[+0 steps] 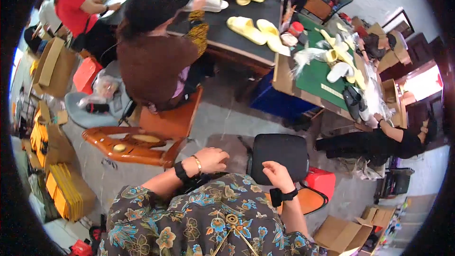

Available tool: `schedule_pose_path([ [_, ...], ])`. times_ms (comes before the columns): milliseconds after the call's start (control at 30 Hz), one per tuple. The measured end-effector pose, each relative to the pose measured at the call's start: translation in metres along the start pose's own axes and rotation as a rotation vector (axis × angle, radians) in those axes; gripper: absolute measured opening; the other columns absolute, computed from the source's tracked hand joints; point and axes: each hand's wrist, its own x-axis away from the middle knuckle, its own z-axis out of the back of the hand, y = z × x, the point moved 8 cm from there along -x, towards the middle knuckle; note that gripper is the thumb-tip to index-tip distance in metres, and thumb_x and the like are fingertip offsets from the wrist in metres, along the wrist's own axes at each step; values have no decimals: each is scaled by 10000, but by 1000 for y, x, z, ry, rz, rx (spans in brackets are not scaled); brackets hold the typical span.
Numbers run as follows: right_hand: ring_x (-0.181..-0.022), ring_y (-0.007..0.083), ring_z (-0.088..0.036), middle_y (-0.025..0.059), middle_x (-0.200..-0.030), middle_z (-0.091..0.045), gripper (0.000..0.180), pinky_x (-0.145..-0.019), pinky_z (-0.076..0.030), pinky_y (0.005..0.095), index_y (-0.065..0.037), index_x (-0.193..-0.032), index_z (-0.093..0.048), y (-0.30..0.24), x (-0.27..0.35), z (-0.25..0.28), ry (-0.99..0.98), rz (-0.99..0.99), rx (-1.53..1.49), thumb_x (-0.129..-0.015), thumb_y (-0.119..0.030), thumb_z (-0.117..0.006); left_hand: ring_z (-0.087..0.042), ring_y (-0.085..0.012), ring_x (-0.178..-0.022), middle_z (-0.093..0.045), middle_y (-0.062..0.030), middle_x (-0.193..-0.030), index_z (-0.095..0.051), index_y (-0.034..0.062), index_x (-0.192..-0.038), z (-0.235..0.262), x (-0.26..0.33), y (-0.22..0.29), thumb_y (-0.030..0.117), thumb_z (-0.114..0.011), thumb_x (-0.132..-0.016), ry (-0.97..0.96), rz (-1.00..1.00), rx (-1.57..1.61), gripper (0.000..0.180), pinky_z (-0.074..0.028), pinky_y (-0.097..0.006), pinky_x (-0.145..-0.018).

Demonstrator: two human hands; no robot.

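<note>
In front of my body, my left hand [212, 160] hangs in the air with its fingers loosely stretched out and nothing in it. A wooden chair [156, 128] with an orange-brown seat stands ahead of it to the left. My right hand [278, 175] appears over the near edge of a black chair seat [279, 154]; whether it touches the seat I cannot tell. Its fingers are slightly bent and apart, and no object shows in them. Each wrist wears a black band, and the left one also has a gold bracelet.
A person in brown [151, 66] sits at a dark table [222, 28] bearing pale yellow slippers [246, 29]. More slippers and plastic bags lie on a green-topped table [308, 73], with people around it. Cardboard boxes [343, 232] stand at right; yellow stacked sheets [64, 192] at left.
</note>
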Motion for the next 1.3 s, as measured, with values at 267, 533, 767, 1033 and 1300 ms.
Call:
schedule_pose_path([
  [267, -856, 298, -630, 174, -948, -640, 288, -756, -498, 361, -14, -1048, -617, 58, -47, 64, 112, -82, -8, -815, -182, -607, -577, -332, -939, -603, -143, -996, -573, 73, -1130, 39, -127, 26, 299, -599, -822, -50, -85, -25, 383, -465, -419, -823],
  [533, -748, 338, -620, 183, -744, -628, 366, -675, -474, 420, -31, -710, -660, 141, -94, 78, 93, -238, 89, -832, -344, -516, -523, -349, -1059, -565, -196, -1109, -541, 10, -1172, 153, -245, -68, 310, -651, -770, 404, 101, 94, 514, -434, -384, -912],
  [767, -776, 350, -622, 188, -768, -635, 315, -708, -483, 412, -20, -736, -641, 149, -186, 118, 126, -380, 104, -840, -292, -520, -462, -384, -1148, -468, -259, -1227, -441, -10, -1248, 276, -332, -215, 315, -703, -724, 837, 501, 111, 670, -386, -413, -972],
  [1033, -934, 368, -595, 196, -981, -631, 340, -803, -472, 415, -30, -1087, -546, 87, -352, 175, 275, -248, -13, -807, -216, -602, -381, -457, -1199, -329, -286, -1357, -323, 45, -1347, 338, -399, -288, 284, -740, -683, 952, 654, -3, 819, -360, -462, -995],
  [1300, -1003, 354, -582, 236, -1139, -561, 524, -832, -474, 397, -21, -1261, -437, 65, -477, 191, 225, -67, 148, -796, -171, -628, -464, -460, -1053, -406, -267, -1254, -390, 64, -1271, 348, -422, -300, 187, -663, -680, 920, 587, 36, 663, -415, -479, -912],
])
